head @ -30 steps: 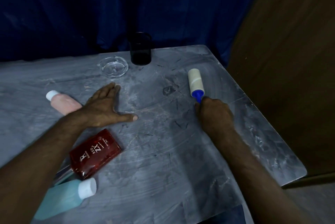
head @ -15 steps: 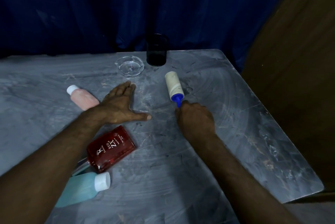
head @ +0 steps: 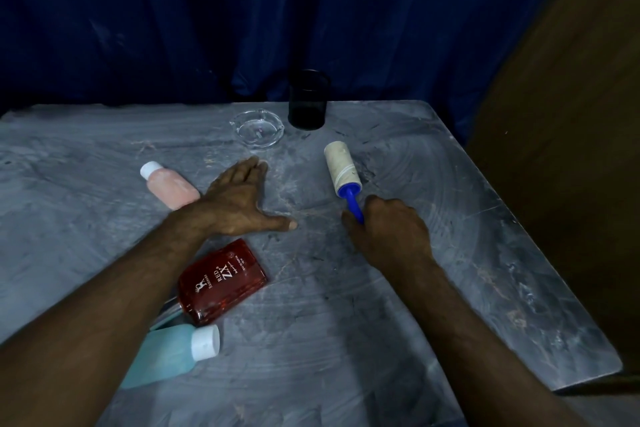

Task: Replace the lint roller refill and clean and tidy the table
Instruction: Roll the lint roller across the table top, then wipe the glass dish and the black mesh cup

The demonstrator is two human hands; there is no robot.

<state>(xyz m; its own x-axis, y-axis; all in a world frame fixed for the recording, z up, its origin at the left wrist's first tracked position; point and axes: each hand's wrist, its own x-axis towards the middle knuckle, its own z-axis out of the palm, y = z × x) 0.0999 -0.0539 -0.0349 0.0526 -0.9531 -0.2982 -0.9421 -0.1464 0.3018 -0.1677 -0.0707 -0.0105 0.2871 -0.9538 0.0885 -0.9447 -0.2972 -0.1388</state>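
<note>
Three bottles lie left of the grip — a pink bottle (head: 171,188), a red bottle (head: 221,283) of red liquid, a teal bottle (head: 166,355) — plus one glass ashtray (head: 257,128) and one dark cup (head: 308,100), contents unclear. The right hand (head: 386,229) clenches the lint roller (head: 341,168) handle, roll on the table (head: 450,253), nearer the flat, spread left hand (head: 242,200) than a second ago.

Blue-handled lint roller (head: 343,174) with soiled cream refill lies on the dusty grey table (head: 450,219)
</note>
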